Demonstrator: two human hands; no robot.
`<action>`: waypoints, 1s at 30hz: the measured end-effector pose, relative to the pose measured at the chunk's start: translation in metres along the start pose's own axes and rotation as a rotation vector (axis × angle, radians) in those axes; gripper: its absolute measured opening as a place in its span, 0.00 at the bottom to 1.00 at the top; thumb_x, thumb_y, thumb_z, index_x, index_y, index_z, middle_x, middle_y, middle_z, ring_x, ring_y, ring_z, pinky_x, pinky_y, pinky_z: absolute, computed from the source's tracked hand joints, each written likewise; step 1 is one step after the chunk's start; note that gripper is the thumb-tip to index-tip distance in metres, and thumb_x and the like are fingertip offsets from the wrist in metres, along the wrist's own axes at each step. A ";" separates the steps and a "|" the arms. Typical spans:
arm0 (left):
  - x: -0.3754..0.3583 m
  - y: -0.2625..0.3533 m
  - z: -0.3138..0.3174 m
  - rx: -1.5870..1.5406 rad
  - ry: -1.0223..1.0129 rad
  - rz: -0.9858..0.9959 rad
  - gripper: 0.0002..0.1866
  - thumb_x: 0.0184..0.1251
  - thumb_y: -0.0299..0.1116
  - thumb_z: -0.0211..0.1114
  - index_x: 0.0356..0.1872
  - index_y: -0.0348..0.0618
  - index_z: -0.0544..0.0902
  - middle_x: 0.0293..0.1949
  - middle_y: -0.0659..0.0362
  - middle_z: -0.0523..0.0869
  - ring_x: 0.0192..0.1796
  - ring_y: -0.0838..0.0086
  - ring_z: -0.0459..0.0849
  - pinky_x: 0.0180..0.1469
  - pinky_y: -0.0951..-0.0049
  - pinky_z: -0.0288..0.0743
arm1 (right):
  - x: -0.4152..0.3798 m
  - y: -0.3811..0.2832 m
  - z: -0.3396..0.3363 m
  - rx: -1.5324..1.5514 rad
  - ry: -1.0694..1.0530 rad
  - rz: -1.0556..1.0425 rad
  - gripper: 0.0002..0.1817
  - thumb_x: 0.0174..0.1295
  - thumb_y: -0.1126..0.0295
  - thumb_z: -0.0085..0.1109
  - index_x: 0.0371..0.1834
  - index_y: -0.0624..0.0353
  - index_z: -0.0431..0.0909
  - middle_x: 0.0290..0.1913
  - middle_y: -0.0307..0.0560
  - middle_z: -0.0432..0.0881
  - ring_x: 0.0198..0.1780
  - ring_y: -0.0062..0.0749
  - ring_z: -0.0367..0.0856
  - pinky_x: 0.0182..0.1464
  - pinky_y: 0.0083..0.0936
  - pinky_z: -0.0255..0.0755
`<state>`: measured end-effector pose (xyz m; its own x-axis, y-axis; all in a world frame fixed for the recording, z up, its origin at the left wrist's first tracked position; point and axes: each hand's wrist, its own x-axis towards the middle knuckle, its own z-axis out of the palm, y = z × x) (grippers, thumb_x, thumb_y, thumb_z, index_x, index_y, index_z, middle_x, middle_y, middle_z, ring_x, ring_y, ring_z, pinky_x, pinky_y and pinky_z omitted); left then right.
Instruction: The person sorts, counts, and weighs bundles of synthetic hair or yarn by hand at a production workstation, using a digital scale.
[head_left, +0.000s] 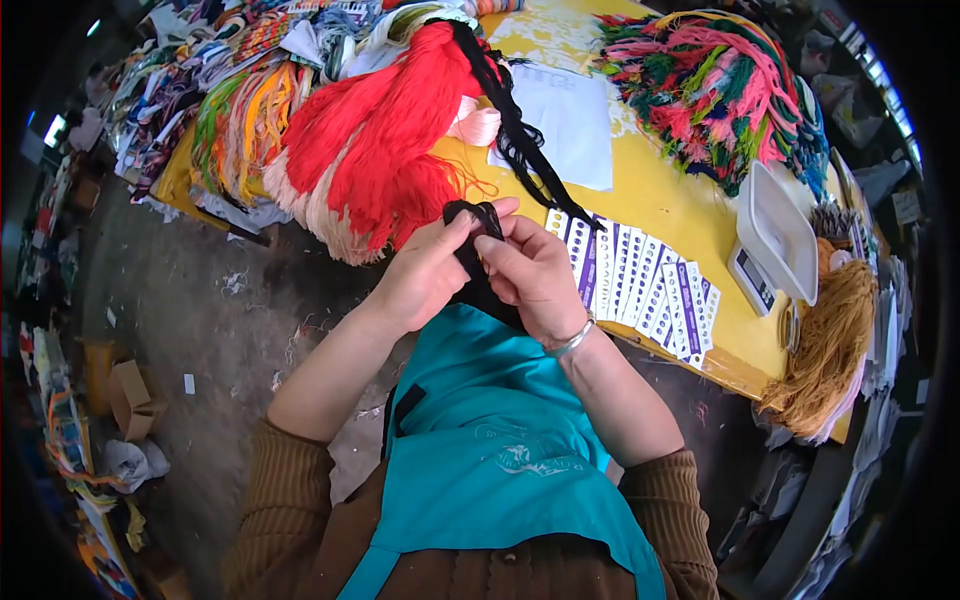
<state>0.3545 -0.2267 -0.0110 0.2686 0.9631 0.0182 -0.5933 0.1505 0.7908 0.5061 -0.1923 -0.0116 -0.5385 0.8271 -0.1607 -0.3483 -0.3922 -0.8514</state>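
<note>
Black yarn [477, 232] lies bunched between the hands [480, 262], gripped by fingers.

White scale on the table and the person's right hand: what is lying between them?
Between the right hand and the white scale lies a fanned row of white-and-purple cards on the yellow table, as the head view shows.
</note>
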 end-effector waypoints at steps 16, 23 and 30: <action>0.015 -0.018 -0.004 0.278 0.164 0.176 0.16 0.75 0.33 0.54 0.54 0.29 0.78 0.57 0.51 0.81 0.58 0.71 0.79 0.62 0.68 0.72 | 0.000 0.004 -0.008 0.103 0.174 -0.078 0.01 0.62 0.75 0.59 0.32 0.57 0.79 0.28 0.34 0.79 0.21 0.11 0.63 0.21 0.12 0.53; 0.009 0.000 -0.029 0.150 0.212 0.030 0.16 0.77 0.39 0.53 0.42 0.33 0.79 0.42 0.56 0.84 0.47 0.71 0.84 0.55 0.67 0.76 | 0.004 -0.020 -0.021 0.224 -0.067 0.209 0.02 0.63 0.76 0.59 0.34 0.62 0.76 0.30 0.38 0.81 0.16 0.12 0.60 0.17 0.12 0.47; -0.061 0.076 -0.125 -0.736 0.203 0.253 0.19 0.76 0.32 0.48 0.19 0.50 0.63 0.16 0.69 0.57 0.16 0.85 0.56 0.16 0.82 0.49 | 0.006 -0.070 -0.033 0.278 -0.253 0.116 0.13 0.72 0.64 0.49 0.38 0.63 0.78 0.16 0.26 0.57 0.13 0.10 0.50 0.15 0.13 0.43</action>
<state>0.1982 -0.2459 -0.0291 -0.0425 0.9988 -0.0247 -0.9846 -0.0377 0.1706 0.5529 -0.1470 0.0304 -0.7463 0.6594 -0.0901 -0.4503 -0.6000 -0.6612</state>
